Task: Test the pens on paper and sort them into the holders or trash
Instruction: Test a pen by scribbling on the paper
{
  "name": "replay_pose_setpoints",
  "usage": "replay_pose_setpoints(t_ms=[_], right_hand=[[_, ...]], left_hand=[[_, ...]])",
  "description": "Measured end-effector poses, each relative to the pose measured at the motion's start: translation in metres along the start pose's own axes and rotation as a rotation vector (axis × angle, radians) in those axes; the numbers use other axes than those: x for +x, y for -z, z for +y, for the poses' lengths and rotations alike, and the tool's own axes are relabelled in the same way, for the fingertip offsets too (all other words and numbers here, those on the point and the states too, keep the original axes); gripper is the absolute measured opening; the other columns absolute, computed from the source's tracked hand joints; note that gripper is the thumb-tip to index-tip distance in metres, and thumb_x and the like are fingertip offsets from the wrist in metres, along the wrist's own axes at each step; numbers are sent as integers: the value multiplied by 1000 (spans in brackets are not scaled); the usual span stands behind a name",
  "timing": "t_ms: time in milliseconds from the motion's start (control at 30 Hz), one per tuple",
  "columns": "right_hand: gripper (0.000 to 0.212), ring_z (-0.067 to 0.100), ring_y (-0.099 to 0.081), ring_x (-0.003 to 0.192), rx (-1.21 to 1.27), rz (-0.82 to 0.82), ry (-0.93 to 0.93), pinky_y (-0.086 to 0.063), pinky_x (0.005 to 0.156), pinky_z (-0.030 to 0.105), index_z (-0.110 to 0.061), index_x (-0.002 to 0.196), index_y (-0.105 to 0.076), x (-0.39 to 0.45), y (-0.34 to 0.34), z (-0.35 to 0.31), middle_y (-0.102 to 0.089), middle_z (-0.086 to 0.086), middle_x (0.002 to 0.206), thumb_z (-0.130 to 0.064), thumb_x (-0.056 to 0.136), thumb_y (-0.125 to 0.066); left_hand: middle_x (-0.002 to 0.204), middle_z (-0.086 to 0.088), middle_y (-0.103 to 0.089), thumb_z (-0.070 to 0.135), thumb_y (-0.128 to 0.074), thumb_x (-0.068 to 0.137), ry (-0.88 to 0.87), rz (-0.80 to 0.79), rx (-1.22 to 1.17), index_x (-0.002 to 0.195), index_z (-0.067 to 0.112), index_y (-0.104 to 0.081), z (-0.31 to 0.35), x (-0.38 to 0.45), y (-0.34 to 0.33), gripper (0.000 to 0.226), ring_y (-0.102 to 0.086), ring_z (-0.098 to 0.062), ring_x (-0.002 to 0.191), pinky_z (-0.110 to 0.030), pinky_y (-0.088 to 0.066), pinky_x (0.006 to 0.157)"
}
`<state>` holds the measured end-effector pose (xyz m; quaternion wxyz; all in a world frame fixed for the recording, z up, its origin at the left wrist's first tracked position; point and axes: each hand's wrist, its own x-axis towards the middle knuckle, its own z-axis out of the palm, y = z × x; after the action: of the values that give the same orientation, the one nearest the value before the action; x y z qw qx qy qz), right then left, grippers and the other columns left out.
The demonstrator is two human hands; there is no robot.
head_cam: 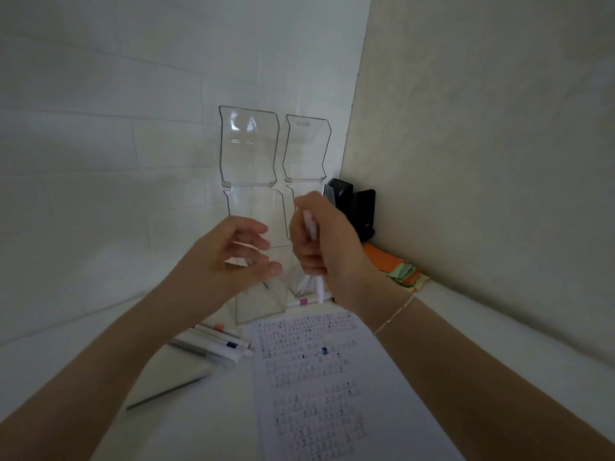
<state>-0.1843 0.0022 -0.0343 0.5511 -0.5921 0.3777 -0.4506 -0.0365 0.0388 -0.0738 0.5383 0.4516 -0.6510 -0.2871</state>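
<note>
White corner desk [482, 331]; right hand [327, 242] grips pen [312, 229], left hand [233, 257] loosely open

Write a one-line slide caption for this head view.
Right hand holds a white pen upright before two clear holders; left hand open, above the paper.

Both forearms are bare, no sleeve showing on either up to the frame's edge. The left hand [233, 254] wears nothing on its wrist or on the fingers that show. The right hand [327, 246] has a thin, pale chain bracelet [394, 316] of fine links lying across its wrist
</note>
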Motion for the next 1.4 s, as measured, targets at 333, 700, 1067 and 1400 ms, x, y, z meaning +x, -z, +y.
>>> replay_pose_setpoints(t_ms=[333,700,1067,1400], right_hand=[[41,11,-30,48,-531,276,398,-30,51,24,-14,58,-37,-42,23,3,-35,4,53,-29,94,-51],[20,11,-60,64,-483,142,-56,-49,61,22,-11,90,-58,-120,68,73,-66,1,76,-20,79,-73],[27,13,-48,35,-364,336,-102,-39,40,22,0,60,-52,-110,70,138,-59,15,52,-7,82,-66],[28,12,-45,29,-539,426,-7,-36,35,20,16,59,-45,-113,69,152,-57,34,56,0,75,-62]], left_hand=[[115,18,-59,34,-79,61,26,-319,45,113,36,-50,-14,-3,-13,60,-54,5,110,-19,-44,92],[151,22,-6,68,-67,58,319,-1011,736,147,36,-6,-46,-33,-49,113,-6,-2,140,-21,-7,111],[153,9,24,85,-56,37,303,-1158,1002,145,39,14,-57,-46,-65,136,19,-12,141,-41,4,117],[153,11,23,85,-50,22,290,-1139,985,145,42,11,-66,-45,-67,143,18,-12,141,-37,3,113]])
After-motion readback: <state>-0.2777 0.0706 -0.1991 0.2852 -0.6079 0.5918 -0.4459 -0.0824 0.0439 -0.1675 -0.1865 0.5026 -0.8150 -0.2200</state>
